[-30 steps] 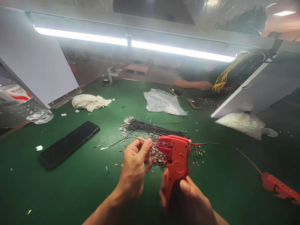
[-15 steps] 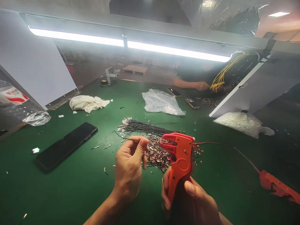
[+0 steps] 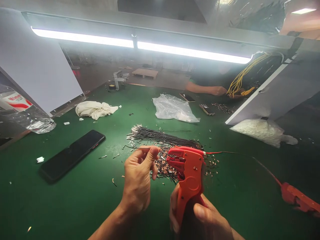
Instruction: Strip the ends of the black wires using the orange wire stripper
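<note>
Between thumb and fingers, my left hand pinches a thin dark wire, whose tail sticks out to the left. My right hand is wrapped round the handle of a red-orange wire stripper. The stripper's jaws face left, close to my left fingertips; whether the wire's end touches them I cannot tell. Behind the hands lies a bundle of black wires with metal terminals at its left end. A heap of short black and copper-coloured scraps is partly hidden by my left fingers and the stripper.
A phone lies at left, near a plastic bottle and a white cloth. A clear plastic bag is farther back. Another red tool sits at right. Across the table a person's hand is near yellow wires.
The wire stripper in my right hand has moved left and slightly down, nearer my left hand, which still pinches the wire. The person opposite has shifted the yellow wires.
</note>
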A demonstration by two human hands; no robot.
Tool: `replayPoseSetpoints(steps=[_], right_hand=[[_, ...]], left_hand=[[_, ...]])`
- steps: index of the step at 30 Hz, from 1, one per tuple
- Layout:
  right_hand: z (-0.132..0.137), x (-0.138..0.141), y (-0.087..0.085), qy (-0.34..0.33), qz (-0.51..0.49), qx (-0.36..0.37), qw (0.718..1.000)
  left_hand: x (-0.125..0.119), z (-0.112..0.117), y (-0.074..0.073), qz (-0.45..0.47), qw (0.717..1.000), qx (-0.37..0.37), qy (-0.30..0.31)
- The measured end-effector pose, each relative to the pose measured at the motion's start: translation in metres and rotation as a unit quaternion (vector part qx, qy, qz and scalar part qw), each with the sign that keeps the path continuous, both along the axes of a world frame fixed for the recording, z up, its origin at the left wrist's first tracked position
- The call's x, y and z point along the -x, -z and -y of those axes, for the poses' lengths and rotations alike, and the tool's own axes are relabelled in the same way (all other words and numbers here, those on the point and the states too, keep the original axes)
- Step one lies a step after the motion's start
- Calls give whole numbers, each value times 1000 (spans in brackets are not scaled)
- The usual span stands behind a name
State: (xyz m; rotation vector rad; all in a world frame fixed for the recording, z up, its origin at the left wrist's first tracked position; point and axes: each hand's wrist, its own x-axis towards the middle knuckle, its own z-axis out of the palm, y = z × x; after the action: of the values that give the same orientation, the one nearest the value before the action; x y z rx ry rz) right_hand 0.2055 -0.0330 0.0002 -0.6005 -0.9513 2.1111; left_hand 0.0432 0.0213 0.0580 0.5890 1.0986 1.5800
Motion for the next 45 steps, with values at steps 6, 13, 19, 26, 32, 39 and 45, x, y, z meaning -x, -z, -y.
replayPoseSetpoints(steps=[6, 13, 19, 26, 32, 39, 45], right_hand=[[-2, 3, 5, -2, -36, -40, 999], [0, 2, 16, 27, -64, -37, 997], [-2, 5, 13, 40, -71, -38, 996], [-4, 3, 0, 34, -46, -33, 998], [-2, 3, 4, 27, -59, -12, 998], [-3, 4, 6, 19, -42, 22, 999], [-5, 5, 11, 11, -49, -7, 999]], left_hand=[[-3, 1, 2, -9, 1000, 8, 9], [-4, 1, 5, -9, 1000, -10, 21], [-4, 2, 3, -22, 999, -28, -21], [-11, 9, 7, 8, 999, 3, -31], [-12, 10, 4, 132, 988, 83, 23], [-17, 14, 4, 164, 977, 118, 62], [-20, 15, 8, 147, 980, 108, 75]])
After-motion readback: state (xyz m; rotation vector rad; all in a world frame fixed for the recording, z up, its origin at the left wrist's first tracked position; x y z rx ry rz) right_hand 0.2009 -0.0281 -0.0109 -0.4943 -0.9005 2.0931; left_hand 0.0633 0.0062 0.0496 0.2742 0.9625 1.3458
